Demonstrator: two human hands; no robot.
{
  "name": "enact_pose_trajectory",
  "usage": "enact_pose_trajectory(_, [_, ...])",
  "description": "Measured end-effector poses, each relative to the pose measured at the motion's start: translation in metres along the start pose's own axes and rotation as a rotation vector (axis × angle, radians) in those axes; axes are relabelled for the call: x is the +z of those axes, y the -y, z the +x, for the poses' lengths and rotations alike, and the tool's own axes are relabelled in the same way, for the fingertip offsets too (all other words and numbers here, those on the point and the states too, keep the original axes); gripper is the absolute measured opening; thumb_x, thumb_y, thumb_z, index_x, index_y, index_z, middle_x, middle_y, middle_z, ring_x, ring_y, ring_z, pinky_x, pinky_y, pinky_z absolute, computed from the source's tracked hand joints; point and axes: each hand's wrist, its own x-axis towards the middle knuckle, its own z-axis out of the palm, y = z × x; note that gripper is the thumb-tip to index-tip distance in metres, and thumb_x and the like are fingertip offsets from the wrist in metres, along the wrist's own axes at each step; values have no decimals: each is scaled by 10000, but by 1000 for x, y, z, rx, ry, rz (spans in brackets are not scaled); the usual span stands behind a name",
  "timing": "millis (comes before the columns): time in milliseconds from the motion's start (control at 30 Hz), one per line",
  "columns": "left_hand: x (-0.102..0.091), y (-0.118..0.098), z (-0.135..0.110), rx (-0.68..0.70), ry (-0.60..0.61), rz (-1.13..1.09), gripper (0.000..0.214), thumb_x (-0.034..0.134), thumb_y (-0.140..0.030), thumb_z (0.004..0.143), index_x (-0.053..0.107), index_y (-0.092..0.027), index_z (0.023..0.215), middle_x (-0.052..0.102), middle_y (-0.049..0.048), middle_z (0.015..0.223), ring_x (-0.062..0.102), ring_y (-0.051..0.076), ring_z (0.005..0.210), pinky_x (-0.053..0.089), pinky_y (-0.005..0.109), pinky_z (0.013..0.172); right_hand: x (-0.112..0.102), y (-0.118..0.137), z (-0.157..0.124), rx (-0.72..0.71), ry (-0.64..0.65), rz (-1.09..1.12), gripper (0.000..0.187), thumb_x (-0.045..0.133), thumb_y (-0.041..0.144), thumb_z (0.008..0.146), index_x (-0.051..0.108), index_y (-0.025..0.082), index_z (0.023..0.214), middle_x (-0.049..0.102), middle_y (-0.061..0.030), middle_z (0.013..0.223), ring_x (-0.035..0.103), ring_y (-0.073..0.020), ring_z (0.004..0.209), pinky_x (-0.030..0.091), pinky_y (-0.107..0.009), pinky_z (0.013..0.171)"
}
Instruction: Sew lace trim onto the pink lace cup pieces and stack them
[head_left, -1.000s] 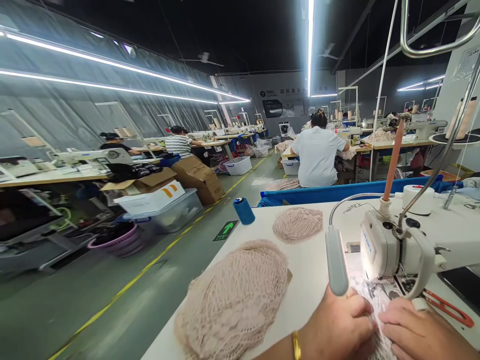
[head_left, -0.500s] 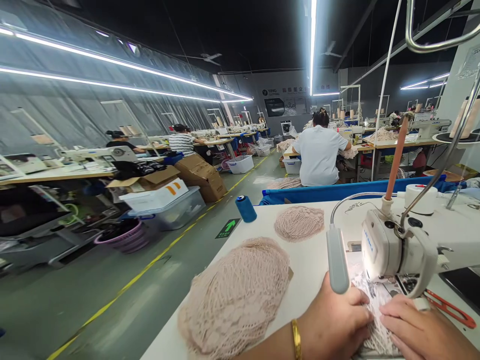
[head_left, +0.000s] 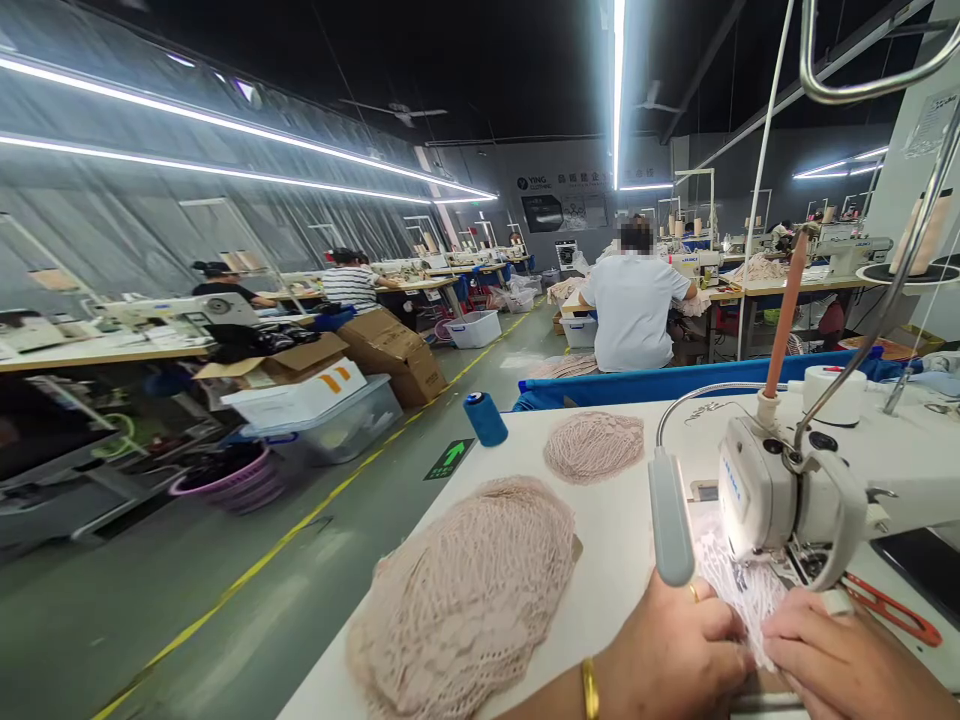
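Note:
A piece of pale lace (head_left: 742, 592) lies under the head of a white sewing machine (head_left: 757, 490), lit by a grey lamp (head_left: 673, 530). My left hand (head_left: 686, 640), with curled fingers, holds the lace's left side just in front of the needle area. On the other side my right hand (head_left: 832, 645) is closed on the lace, fingertips almost meeting those of the left. The hands partly hide the near edge of the lace. A large pile of beige lace pieces (head_left: 472, 590) and a smaller lace pile (head_left: 594, 447) rest on the table to the left.
A blue thread cone (head_left: 486, 418) stands at the table's left edge. Orange thread snips (head_left: 896, 608) and a dark phone-like slab (head_left: 922, 565) lie right of the machine. Beyond a blue cloth trough (head_left: 637, 382) a person in white (head_left: 634, 310) sits working.
The lace has moved forward under the machine, so less of it shows between my hands. My left hand has turned a little, showing a ring. The whole view has shifted slightly.

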Motion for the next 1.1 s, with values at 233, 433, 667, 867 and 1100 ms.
enact_pose_trajectory(233, [-13, -2, 8, -60, 0, -26, 70, 666, -211, 1009, 734, -224, 999, 810, -9, 1003, 686, 176, 849, 445, 443, 1050, -2, 2, 5, -11, -25, -126, 319, 506, 77, 963, 724, 238, 1132, 862, -3, 1029, 790, -188, 765, 611, -281, 752])
enact_pose_trajectory(433, [-28, -3, 17, -146, 48, -8, 143, 622, -187, 1045, 760, -225, 1028, 800, 21, 1006, 710, 213, 950, 415, 480, 1127, 9, -2, 0, 61, 48, -203, 427, 502, 87, 955, 733, 233, 1283, 858, -47, 1117, 807, -206, 818, 640, -287, 715])
enact_pose_trajectory(667, [-25, 5, 19, -246, 85, 9, 144, 635, -213, 1063, 778, -219, 1044, 795, 19, 1059, 698, 237, 996, 412, 474, 1098, 29, -9, -14, 209, 95, -240, 502, 553, 199, 1020, 678, 297, 1496, 834, -75, 1258, 828, -278, 1062, 690, -362, 817])
enact_pose_trajectory(867, [-28, 5, 17, -328, 136, -22, 127, 688, -252, 1027, 737, -226, 1141, 767, 38, 1160, 662, 278, 1028, 459, 496, 1052, 28, -9, -13, 235, 68, -250, 456, 541, 265, 1061, 679, 299, 1494, 819, -37, 1317, 819, -264, 1130, 703, -349, 857])
enact_pose_trajectory(1100, [-42, 3, 20, -455, 32, -68, 338, 719, -253, 988, 668, -233, 1321, 705, 102, 1383, 656, 312, 1222, 533, 471, 1098, 26, -5, -9, 209, -57, -242, 431, 492, 200, 1049, 716, 247, 1415, 838, -104, 1205, 841, -263, 993, 702, -340, 769])
